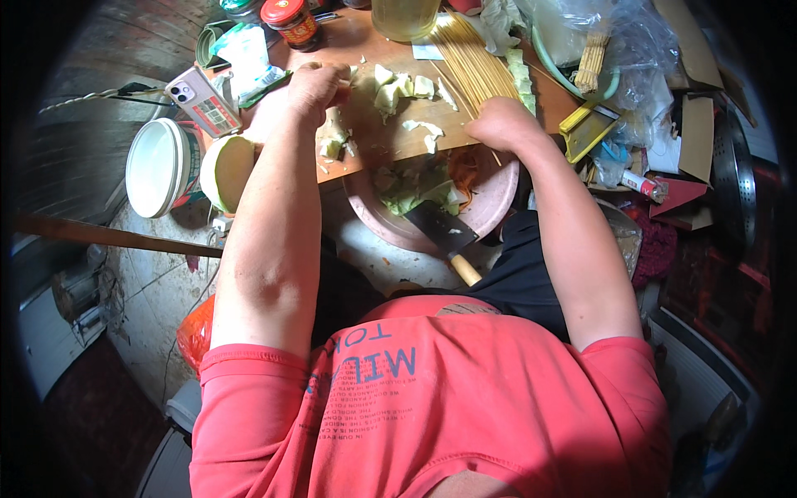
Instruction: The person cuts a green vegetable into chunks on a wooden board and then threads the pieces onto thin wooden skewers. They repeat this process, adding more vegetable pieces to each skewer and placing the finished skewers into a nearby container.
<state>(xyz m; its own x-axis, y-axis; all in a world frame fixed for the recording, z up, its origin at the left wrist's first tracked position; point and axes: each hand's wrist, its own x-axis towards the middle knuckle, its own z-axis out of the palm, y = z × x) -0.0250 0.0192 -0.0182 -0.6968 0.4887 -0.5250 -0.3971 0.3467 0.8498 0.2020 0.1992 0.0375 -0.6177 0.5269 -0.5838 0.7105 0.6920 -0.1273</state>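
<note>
My left hand [320, 90] is curled over the left side of a wooden board [355, 149], and its fingertips are hidden. At the board's right side, my right hand [507, 124] is also curled, beside a spread of bamboo skewers [476, 62]. A thin stick shows below that hand, but whether it is gripped cannot be told. Between my hands lie cut cabbage pieces [398, 90] and small scraps [426, 131]. Beneath the board's near edge, a pink basin [380, 227] contains cabbage leaves and orange shreds [464, 174]. A cleaver [439, 227] with a wooden handle rests across its rim.
To the left are a phone [205, 103], a white bucket [155, 168] and a cut pale-green cabbage or melon [227, 174]. A red-lidded jar [291, 22] stands at the back. Rightward are a green bowl [613, 87], a yellow-framed slicer [585, 131] and cardboard [696, 134].
</note>
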